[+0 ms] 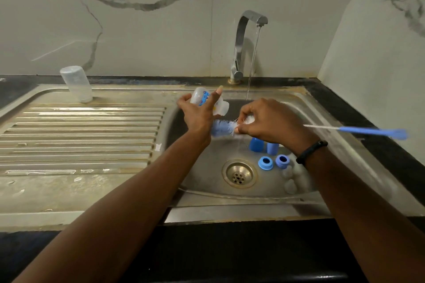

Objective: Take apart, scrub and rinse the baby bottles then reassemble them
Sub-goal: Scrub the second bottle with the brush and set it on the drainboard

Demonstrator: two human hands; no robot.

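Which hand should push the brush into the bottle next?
Right. The right hand already grips the brush by its bristles, while the left hand holds the bottle.

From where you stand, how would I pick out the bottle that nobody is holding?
Start at the steel sink and look left along its ribbed draining board to the far back corner by the marble wall. A clear bottle stands there upside down, leaning slightly. Unlike the printed bottle gripped in the left hand, it is plain and untouched.
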